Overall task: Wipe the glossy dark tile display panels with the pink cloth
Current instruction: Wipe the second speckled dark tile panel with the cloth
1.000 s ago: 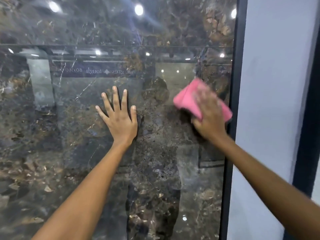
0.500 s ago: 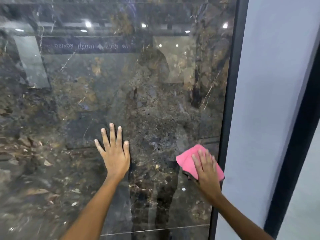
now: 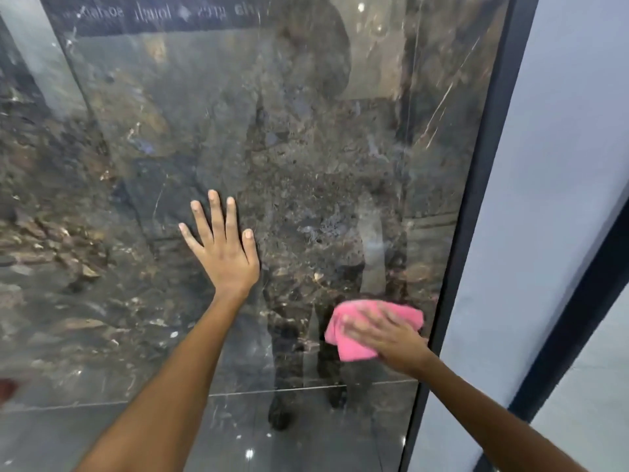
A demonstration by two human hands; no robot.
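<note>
In the head view, one pink cloth (image 3: 357, 332) lay flat against the glossy dark tile panel (image 3: 306, 165), low on its face and just beside its right edge, where a dark frame strip (image 3: 476, 216) ran down. The right hand (image 3: 388, 335) pressed on the cloth with fingers spread, its grip a flat open palm rather than a clench; motion blur suggested a stroke under way. The left hand (image 3: 224, 247) rested open on the panel's middle, holding nothing. Count: two hands, one cloth, one panel fully in view. By my judgement the job was partway: faint smears showed higher up, the lower right was being wiped, and the left side and bottom strip looked untouched.
</note>
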